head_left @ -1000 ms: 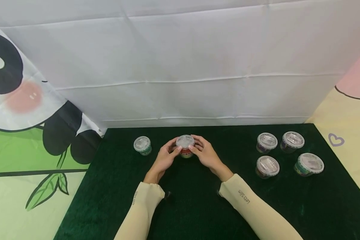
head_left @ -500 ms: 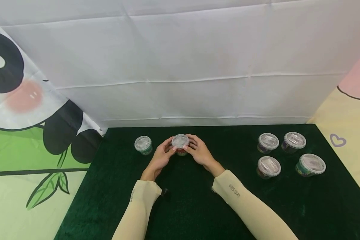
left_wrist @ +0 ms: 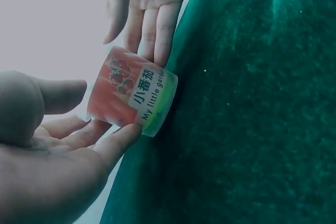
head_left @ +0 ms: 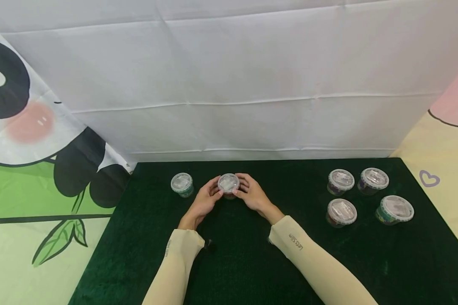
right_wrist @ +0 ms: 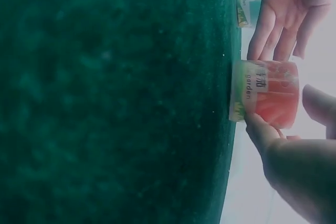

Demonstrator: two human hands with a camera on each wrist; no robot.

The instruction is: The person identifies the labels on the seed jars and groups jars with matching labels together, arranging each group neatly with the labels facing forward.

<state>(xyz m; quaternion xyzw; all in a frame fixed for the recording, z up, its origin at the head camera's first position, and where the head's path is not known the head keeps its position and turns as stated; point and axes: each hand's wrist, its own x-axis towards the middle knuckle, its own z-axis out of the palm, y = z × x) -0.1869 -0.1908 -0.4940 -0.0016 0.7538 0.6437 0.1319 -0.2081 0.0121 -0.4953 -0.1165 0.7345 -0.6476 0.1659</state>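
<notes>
While my left grip (head_left: 204, 202) and right grip (head_left: 255, 197) face each other, fingers nearly straight and loosely spread, their tips touch both sides of a red lidded tub (left_wrist: 107, 100), upright near the far edge of the green surface (head_left: 244, 262). Its label (left_wrist: 150, 90) reads "小番茄" and "My little garden", beside printed tomatoes (left_wrist: 122, 77). "LetsSlim" marks my right sleeve (head_left: 313, 254). One teal tub (head_left: 182, 185) stands left; four other tubs (head_left: 341, 212) stand right, lettering unreadable.

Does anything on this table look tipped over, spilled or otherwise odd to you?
Nothing stands out. The red tub, held between the left hand and right hand, looks upright and lidded. The teal tub and the four tubs on the right also stand lidded, and no spill shows on the green cloth.
</notes>
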